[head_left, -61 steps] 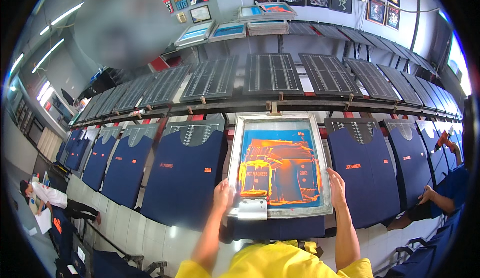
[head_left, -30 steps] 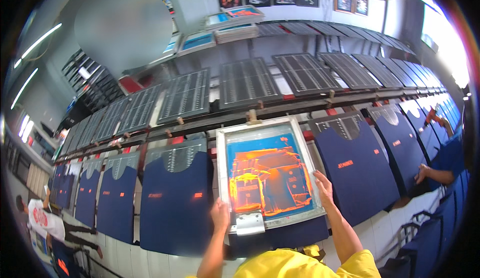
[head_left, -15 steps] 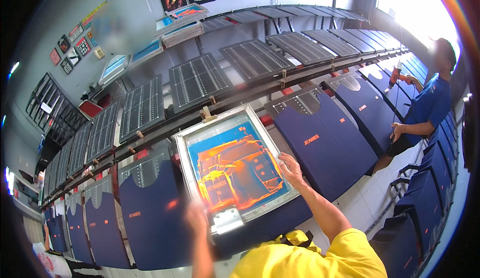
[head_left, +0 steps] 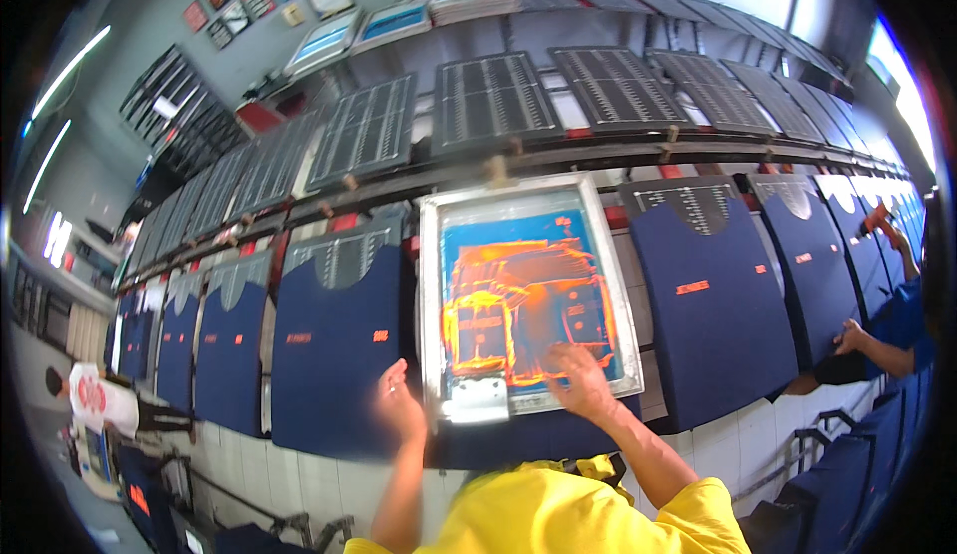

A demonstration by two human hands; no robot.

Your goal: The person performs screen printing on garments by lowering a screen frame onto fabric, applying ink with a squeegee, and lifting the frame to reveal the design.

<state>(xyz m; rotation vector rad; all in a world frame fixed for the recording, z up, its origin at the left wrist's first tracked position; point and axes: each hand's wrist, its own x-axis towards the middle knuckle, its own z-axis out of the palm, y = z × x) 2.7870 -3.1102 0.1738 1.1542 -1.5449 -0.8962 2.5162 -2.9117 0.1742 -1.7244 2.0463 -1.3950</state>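
A silk-screen frame (head_left: 432,285) with a pale metal rim lies over a dark blue shirt panel (head_left: 558,440) in front of me. Its blue mesh (head_left: 498,230) carries smears of bright orange ink (head_left: 518,252). A light metal plate (head_left: 478,399) sits at the lower left corner of the frame. My left hand (head_left: 402,404) is raised just left of that corner, holding nothing, fingers apart and slightly blurred. My right hand (head_left: 581,382) reaches over the lower right of the mesh with fingers extended; whether they touch it is unclear.
More blue panels with orange print lie on boards to the left (head_left: 334,374) and right (head_left: 708,325). Behind runs a rail (head_left: 389,185) with bare dark boards (head_left: 493,100). At right, a co-worker's arm (head_left: 887,353) is near a heat gun (head_left: 875,219). Another person (head_left: 105,399) stands far left.
The view has swung, shifting the scene. My right hand has left the frame's right side and come over the lower mesh. My left hand stays near the lower left corner, now less blurred.
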